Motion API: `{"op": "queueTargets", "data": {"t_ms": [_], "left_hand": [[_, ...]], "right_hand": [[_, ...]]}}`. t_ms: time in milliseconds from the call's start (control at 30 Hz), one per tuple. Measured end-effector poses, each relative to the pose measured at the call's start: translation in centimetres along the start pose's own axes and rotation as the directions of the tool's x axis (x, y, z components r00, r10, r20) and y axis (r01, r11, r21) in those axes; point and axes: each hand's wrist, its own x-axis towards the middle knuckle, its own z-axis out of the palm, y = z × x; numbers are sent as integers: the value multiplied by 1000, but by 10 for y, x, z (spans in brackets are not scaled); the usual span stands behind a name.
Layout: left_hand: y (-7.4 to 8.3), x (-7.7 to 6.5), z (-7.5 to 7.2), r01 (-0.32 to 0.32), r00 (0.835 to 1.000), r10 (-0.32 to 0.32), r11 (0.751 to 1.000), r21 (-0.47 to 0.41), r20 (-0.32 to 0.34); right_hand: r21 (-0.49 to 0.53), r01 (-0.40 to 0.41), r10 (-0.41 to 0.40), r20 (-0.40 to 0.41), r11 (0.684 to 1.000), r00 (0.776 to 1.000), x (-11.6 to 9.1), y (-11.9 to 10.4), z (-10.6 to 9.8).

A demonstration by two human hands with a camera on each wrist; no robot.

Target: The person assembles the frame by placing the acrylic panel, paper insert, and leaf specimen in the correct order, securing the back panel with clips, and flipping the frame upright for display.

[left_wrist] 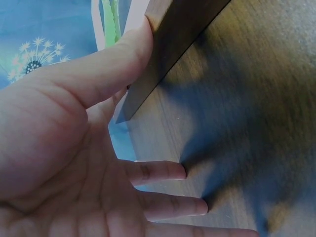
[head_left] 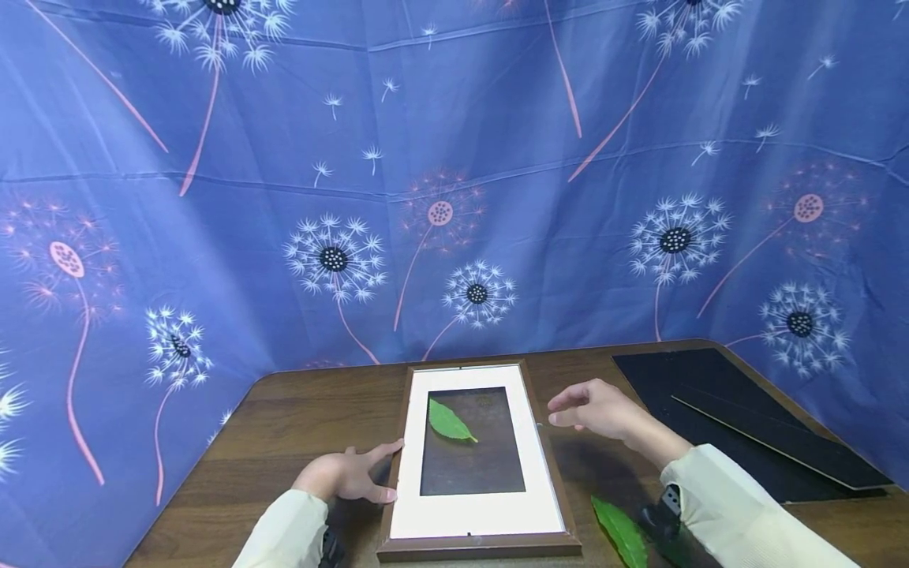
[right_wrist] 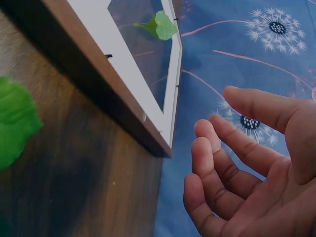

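Note:
A brown picture frame lies face down or flat on the wooden table, with a white mat around a dark, glossy middle. On that glossy part rests a green leaf, its stem pointing to the lower right. My left hand touches the frame's left side with thumb and index fingertips; its other fingers stretch out over the tabletop. Just right of the frame my right hand hovers, fingers loosely bent, nothing between them. Small dark tabs show along the frame's inner edge.
A second green leaf lies on the table right of the frame, near my right wrist. Farther right is a black board with another dark panel on top. A blue dandelion-print cloth hangs behind the table.

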Motion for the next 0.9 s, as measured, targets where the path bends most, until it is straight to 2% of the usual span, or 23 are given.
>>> {"op": "queueTargets", "data": {"t_ms": [167, 433, 667, 900], "left_hand": [[0, 0, 0, -4, 1000, 4, 1000, -22, 3], [-2, -1, 2, -8, 1000, 7, 999, -41, -10], [-2, -3, 3, -11, 1000, 10, 999, -30, -20], [-2, -1, 3, 1, 1000, -2, 1000, -21, -14]], "right_hand": [[33, 6, -6, 9, 999, 1000, -13, 13, -7], [45, 8, -11, 71, 999, 997, -31, 38, -17], [46, 10, -15, 108, 999, 994, -42, 60, -18], [84, 50, -63, 170, 995, 983, -55, 81, -17]]}}
